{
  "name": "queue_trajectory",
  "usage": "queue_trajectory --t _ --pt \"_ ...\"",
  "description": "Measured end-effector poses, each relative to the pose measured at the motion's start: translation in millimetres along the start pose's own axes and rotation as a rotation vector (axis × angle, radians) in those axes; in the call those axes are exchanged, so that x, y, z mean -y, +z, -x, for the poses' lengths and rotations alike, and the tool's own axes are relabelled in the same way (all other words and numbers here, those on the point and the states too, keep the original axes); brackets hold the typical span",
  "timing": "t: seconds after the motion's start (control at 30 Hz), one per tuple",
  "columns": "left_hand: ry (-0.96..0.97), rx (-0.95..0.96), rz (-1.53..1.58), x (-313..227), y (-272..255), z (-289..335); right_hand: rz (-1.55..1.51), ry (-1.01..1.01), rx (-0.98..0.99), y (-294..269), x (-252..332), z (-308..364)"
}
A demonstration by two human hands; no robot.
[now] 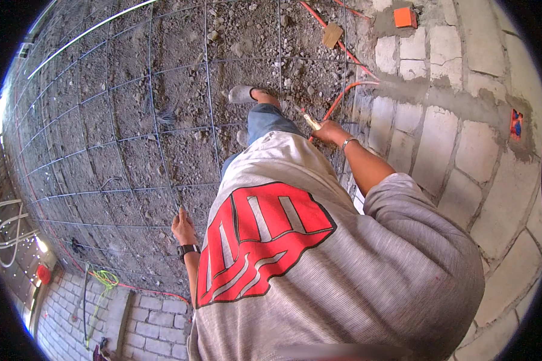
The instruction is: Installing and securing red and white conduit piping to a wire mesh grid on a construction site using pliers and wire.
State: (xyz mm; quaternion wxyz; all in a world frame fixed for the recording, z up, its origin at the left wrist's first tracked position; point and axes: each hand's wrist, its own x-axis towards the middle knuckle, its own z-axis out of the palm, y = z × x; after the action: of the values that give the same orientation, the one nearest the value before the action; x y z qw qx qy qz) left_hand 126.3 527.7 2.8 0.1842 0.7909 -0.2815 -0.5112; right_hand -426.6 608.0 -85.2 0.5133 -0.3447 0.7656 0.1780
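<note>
My right hand (327, 132) is closed around the pale yellow handle of a slim hand tool (311, 121); the fingers are wrapped, and the tool's narrow end points away from my body. The tool is positioned above the right-hand margin of the steel mesh (214, 126), which serves as reference for all locations below. My left hand (183, 228) is located over the near part of the mesh, fingers bent, fingertips at one of its wires; I cannot tell whether they pinch that wire, only touch it or hold something thin. A black watch (188, 249) is fitted on the left wrist, a metal bracelet (348, 142) on the right. The mesh spans the gravel ground (190, 96) in a square grid. A bundle of thin wires (165, 115) lies on the mesh, beyond my left hand. Orange conduit (337, 99) runs along the right margin of the mesh, one length passing just beside my right hand; a tan block (332, 35) sits on another length, at the far right of the mesh. To the right of the mesh stands a pale block wall (433, 135), fitted with an orange box (405, 18). Yellow-green cord (105, 278) hangs in loops past the near left part of the mesh.
</note>
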Motion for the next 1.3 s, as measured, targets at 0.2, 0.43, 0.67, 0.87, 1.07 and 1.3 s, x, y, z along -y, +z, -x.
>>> queue_trajectory --t 0.2,0.43,0.67,0.87,1.07,1.3 --pt "-0.021 -0.008 0.020 -1.9 2.4 -6.7 -0.067 0.004 -0.032 1.1 5.8 1.1" --pt "0.003 0.003 -0.059 -8.6 3.1 -11.8 -0.042 -0.034 -0.075 3.9 13.8 3.8" --pt "0.011 -0.035 -0.018 -0.2 0.0 -12.3 -0.099 0.009 0.041 -20.9 21.6 6.1" --pt "0.009 -0.089 -0.054 5.8 -2.8 -15.4 -0.062 -0.077 -0.077 -36.4 28.9 3.9" --pt "0.056 -0.075 0.083 12.5 2.5 -6.8 -0.027 -0.110 -0.121 -60.6 32.2 4.7" --pt "-0.064 -0.160 0.114 19.3 21.1 20.1 0.124 -0.145 -0.106 -89.7 36.7 -21.0"
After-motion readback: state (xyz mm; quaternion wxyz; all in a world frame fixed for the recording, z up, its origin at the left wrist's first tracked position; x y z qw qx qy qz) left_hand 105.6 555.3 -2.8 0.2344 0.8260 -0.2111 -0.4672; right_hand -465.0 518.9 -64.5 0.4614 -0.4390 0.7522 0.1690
